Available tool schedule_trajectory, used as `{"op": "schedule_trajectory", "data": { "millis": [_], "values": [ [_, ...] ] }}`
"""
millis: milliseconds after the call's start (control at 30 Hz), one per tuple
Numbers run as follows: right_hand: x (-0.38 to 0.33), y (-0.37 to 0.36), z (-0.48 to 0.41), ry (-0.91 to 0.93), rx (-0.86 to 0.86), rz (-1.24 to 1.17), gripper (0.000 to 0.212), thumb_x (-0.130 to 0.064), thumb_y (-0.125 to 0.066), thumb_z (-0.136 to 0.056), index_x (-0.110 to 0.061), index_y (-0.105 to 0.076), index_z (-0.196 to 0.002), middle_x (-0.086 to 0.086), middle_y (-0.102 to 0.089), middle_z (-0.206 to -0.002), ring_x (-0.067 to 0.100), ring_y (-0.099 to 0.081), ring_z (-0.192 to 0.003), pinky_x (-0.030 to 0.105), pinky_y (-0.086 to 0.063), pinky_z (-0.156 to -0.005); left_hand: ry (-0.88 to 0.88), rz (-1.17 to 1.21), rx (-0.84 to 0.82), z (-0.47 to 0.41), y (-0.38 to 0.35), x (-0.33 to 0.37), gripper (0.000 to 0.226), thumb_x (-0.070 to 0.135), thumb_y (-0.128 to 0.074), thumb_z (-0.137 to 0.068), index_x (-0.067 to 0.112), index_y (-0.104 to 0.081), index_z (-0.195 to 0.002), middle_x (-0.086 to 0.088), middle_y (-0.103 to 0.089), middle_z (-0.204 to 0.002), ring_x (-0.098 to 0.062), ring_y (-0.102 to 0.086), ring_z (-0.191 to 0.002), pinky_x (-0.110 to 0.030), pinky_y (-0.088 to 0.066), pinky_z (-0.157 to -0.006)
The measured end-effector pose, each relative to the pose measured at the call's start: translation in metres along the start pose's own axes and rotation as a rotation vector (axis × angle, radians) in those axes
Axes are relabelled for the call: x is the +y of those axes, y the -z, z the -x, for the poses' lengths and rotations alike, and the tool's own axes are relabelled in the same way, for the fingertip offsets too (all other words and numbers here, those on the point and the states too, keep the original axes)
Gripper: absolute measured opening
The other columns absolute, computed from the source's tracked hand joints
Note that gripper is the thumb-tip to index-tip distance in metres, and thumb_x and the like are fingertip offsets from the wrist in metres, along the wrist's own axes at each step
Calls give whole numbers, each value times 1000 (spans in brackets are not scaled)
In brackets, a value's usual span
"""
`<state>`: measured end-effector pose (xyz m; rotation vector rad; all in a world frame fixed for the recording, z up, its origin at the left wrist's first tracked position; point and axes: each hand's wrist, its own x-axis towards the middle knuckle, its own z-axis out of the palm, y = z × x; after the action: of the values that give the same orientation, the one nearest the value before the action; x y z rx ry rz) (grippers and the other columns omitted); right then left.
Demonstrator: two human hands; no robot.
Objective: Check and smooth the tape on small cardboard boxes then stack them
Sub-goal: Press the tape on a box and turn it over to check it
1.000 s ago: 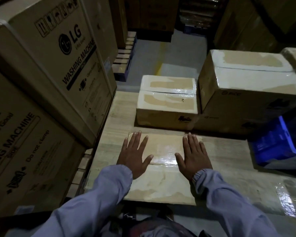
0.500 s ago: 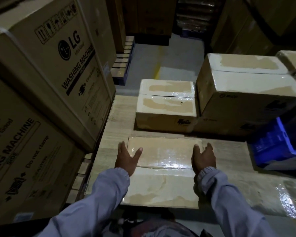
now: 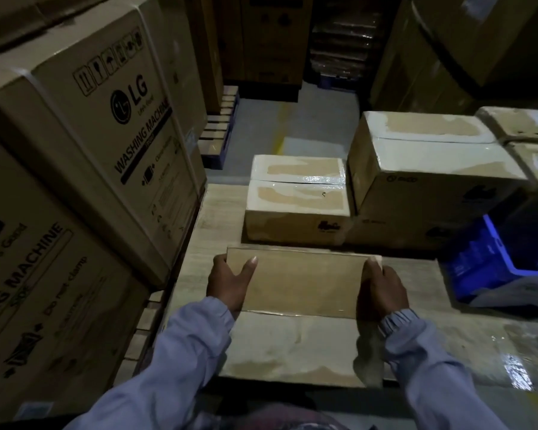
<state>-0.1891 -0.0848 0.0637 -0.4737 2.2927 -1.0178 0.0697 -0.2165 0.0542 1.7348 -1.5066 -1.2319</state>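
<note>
A small taped cardboard box (image 3: 305, 280) sits right in front of me on the wooden surface (image 3: 218, 212). My left hand (image 3: 227, 282) grips its left end, thumb on top and fingers down the side. My right hand (image 3: 381, 288) grips the right end the same way. Its far edge looks slightly raised. Behind it lies another small taped box (image 3: 297, 197). A bigger taped box (image 3: 429, 175) stands to the right of that one.
Large washing-machine cartons (image 3: 84, 169) wall off the left side. A blue plastic crate (image 3: 491, 262) sits at the right. More taped boxes (image 3: 528, 141) are at the far right. A floor aisle (image 3: 292, 128) with pallets runs beyond the surface.
My hands slid from lying flat on the box top out to its two ends and now clasp them. The box's far edge has come up a little.
</note>
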Motion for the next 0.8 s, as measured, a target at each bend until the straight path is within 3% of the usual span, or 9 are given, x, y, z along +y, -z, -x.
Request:
{"op": "schedule_trajectory", "data": {
  "millis": [67, 167, 233, 267, 400, 533, 600, 700, 800],
  "values": [
    [-10, 7, 3, 33, 19, -9, 64, -61, -32, -96, -9, -51, -127, 19, -56, -124, 36, -55, -106, 36, -41, -86, -39, -1, -14, 1, 9, 14, 60, 51, -69, -82, 13, -46, -123, 0, -58, -108, -21, -56, -94, -27, -39, -78],
    [-17, 13, 10, 70, 38, -76, 59, -61, -35, -95, -11, -54, -119, 14, -59, -113, 30, -58, -91, 35, -44, -72, -100, 4, -48, 1, 21, 28, 71, 72, -59, -76, 17, -55, -120, 2, -63, -108, -19, -59, -95, -27, -41, -80],
    [-19, 17, 17, 104, 37, -113, 52, -57, -37, -96, -13, -53, -119, 9, -58, -110, 22, -56, -84, 29, -41, -63, -121, 49, -51, 4, 27, 31, 60, 69, -56, -81, 20, -62, -115, 2, -67, -103, -19, -61, -95, -27, -42, -81],
    [-18, 18, 21, 117, 35, -123, 49, -55, -39, -97, -15, -52, -121, 8, -57, -112, 21, -55, -88, 29, -41, -64, -135, 57, -53, 5, 28, 29, 52, 63, -56, -85, 20, -63, -113, 2, -67, -102, -19, -62, -94, -26, -43, -80],
    [-7, 18, 36, 183, 20, -83, 53, -55, -45, -94, -18, -52, -132, 8, -57, -128, 26, -54, -114, 42, -44, -96, -167, -12, -93, 17, 33, 13, 48, 52, -61, -88, 16, -61, -119, -1, -65, -103, -19, -61, -95, -23, -43, -70],
    [15, 13, 52, 298, 34, 7, 52, -47, -59, -88, -22, -54, -134, 5, -62, -122, 20, -55, -105, 34, -43, -89, -168, -141, -71, 25, 35, -16, 68, 69, -59, -72, 21, -59, -120, -6, -62, -108, -21, -60, -92, -30, -48, -76],
    [25, 12, 55, 311, 42, 57, 51, -41, -62, -89, -23, -52, -136, 6, -63, -123, 23, -57, -106, 34, -44, -88, -171, -175, -67, 30, 35, -23, 62, 62, -67, -77, 21, -58, -122, -8, -59, -110, -20, -58, -91, -28, -46, -75],
    [35, 11, 59, 320, 31, 79, 61, -53, -60, -85, -25, -50, -137, 6, -63, -123, 21, -56, -102, 33, -44, -85, -181, -228, -59, 40, 36, -28, 55, 49, -68, -82, 20, -54, -127, -7, -52, -113, -15, -52, -90, -22, -38, -74],
    [39, 9, 61, 330, 31, 105, 68, -57, -51, -81, -24, -47, -140, 7, -63, -124, 26, -58, -104, 31, -42, -83, -227, -244, -51, 47, 35, -29, 58, 51, -62, -84, 22, -50, -132, -6, -48, -115, -15, -51, -91, -20, -37, -73]
  ]
}}
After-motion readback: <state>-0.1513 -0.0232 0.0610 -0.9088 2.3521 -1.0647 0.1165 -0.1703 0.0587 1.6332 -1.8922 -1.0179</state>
